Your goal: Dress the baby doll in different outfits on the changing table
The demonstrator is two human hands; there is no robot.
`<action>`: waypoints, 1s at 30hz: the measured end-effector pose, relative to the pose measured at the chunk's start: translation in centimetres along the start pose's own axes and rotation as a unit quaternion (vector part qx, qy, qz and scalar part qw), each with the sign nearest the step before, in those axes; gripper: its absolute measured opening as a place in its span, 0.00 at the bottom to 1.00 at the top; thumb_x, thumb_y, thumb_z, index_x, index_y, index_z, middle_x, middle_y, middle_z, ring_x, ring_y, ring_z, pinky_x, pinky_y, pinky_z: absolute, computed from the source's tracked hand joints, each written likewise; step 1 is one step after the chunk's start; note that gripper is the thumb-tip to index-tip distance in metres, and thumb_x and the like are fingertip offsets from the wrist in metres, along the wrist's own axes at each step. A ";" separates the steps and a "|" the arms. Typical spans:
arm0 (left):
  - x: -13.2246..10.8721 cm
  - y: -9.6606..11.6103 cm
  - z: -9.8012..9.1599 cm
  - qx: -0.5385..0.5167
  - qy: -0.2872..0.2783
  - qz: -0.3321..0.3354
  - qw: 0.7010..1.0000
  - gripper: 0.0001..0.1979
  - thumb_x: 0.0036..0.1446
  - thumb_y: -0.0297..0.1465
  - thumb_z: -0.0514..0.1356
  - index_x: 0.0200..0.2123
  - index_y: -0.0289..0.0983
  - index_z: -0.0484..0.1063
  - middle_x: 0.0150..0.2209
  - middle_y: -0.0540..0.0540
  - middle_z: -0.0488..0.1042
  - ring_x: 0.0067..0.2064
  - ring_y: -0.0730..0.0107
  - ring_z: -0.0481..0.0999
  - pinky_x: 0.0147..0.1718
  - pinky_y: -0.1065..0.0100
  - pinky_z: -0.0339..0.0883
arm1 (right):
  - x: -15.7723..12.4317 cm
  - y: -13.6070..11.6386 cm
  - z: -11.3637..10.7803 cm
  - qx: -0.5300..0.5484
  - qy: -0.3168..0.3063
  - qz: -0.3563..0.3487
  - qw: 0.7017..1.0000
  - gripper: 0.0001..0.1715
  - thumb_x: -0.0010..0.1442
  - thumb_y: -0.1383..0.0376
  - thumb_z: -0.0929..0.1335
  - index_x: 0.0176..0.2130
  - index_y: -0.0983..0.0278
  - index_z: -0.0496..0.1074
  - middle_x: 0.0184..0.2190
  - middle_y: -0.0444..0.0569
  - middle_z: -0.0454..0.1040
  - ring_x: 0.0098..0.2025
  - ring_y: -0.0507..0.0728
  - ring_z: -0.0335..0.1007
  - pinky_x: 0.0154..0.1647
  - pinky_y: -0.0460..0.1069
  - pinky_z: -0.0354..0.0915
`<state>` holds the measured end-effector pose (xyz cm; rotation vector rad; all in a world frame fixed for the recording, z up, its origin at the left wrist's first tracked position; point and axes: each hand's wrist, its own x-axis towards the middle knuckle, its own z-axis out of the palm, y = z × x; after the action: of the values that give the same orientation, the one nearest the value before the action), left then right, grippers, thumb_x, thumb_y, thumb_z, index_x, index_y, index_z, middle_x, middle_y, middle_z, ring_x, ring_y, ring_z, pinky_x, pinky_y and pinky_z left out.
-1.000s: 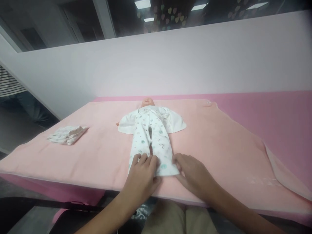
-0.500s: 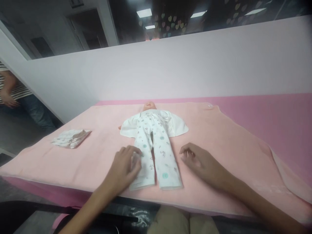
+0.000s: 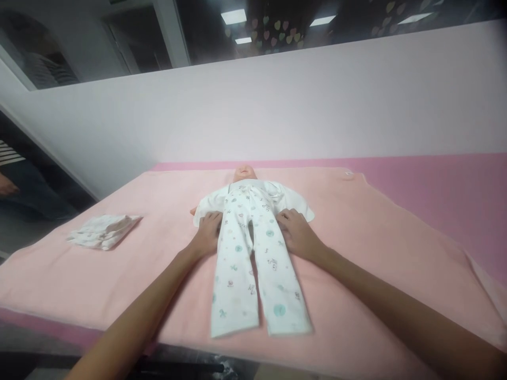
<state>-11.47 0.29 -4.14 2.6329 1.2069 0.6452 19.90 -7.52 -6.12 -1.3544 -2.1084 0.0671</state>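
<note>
A baby doll (image 3: pixel 243 173) lies on its back on a peach blanket (image 3: pixel 356 237), head toward the wall. A white top (image 3: pixel 295 201) is spread open under it, and white printed trousers (image 3: pixel 253 264) lie flat over its body and legs. My left hand (image 3: pixel 208 232) rests on the trousers' left edge near the hip, fingers curled against the cloth. My right hand (image 3: pixel 295 232) rests on the right edge at the same height, fingers curled too. Whether either hand pinches the fabric is hidden.
A folded white printed cloth (image 3: pixel 103 231) lies on the blanket at the left. A pink mat (image 3: pixel 435 179) shows under the blanket at the right, against a pale wall (image 3: pixel 277 105). A person in a striped top (image 3: pixel 8 158) stands at the far left.
Both hands moved up from the trouser cuffs along the sides to the doll's hips. The trousers now lie straighter and spread flat.
</note>
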 end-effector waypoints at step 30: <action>-1.2 1.4 -3.1 -0.047 -0.104 0.030 0.993 0.11 0.65 0.41 0.54 0.41 0.44 0.73 0.38 0.44 0.73 0.45 0.51 0.66 0.47 0.53 0.64 | 0.2 0.8 -1.8 0.058 -0.115 0.002 0.992 0.10 0.71 0.67 0.59 0.35 0.59 0.59 0.35 0.50 0.68 0.37 0.61 0.59 0.40 0.57 0.62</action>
<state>-12.62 -1.56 -1.29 2.5894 1.0157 0.4122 21.39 -7.50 -4.89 -1.3355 -2.2511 0.3576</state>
